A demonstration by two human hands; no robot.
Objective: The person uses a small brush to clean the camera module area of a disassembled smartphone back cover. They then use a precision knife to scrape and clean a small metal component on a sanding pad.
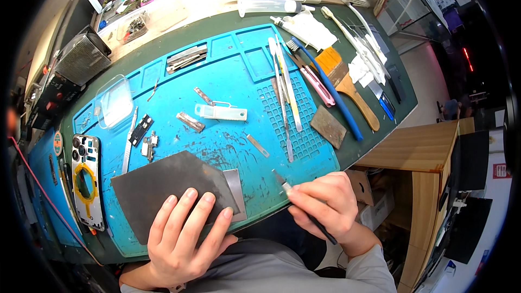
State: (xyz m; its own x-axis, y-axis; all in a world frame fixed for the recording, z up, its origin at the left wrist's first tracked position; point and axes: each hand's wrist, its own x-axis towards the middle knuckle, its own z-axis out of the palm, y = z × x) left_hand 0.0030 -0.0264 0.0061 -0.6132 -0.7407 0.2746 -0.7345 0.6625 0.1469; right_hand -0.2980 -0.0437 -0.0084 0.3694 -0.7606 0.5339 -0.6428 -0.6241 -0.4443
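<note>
My left hand (183,233) lies flat with fingers spread on a dark grey sheet (163,187) at the near edge of the blue work mat (228,76). A smaller grey metal plate (236,187) peeks out from under the sheet's right side. My right hand (324,203) is closed around a thin scalpel-like tool (287,189) with a dark handle; its blade points up-left, just right of the metal plate at the mat's near edge.
An opened phone frame (87,179) lies at the left. On the mat are small metal parts (147,144), a clear plastic case (115,102), a white tool (222,112), tweezers (285,97), brushes (347,84) and a dark square pad (328,126). Glue tubes (271,5) sit at the back. A wooden cabinet (423,152) stands right.
</note>
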